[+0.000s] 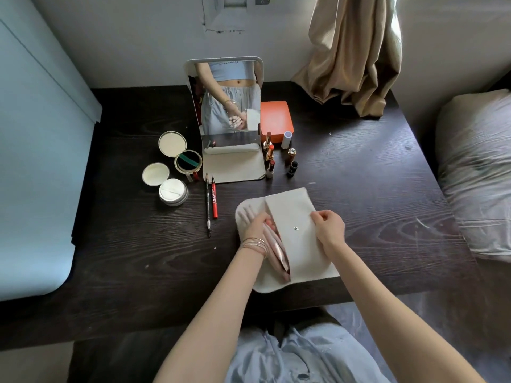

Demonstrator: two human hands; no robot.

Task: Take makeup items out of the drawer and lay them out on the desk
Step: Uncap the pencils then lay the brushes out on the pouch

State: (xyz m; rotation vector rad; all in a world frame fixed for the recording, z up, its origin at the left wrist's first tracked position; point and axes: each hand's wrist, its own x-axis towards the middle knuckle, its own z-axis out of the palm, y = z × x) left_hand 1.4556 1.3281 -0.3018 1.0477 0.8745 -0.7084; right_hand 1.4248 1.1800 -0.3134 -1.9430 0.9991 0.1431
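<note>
A cream felt brush pouch lies open near the front edge of the dark wooden desk. My right hand pinches its flap and holds it up. My left hand reaches under the flap and grips the pink makeup brushes inside. Behind the pouch stand several lipsticks. To the left lie two pencils, an open compact and a powder jar with its lid beside it.
A standing mirror sits at the desk's middle back, with an orange box and a small white tube to its right. A beige curtain hangs at the back right. A bed borders the right side.
</note>
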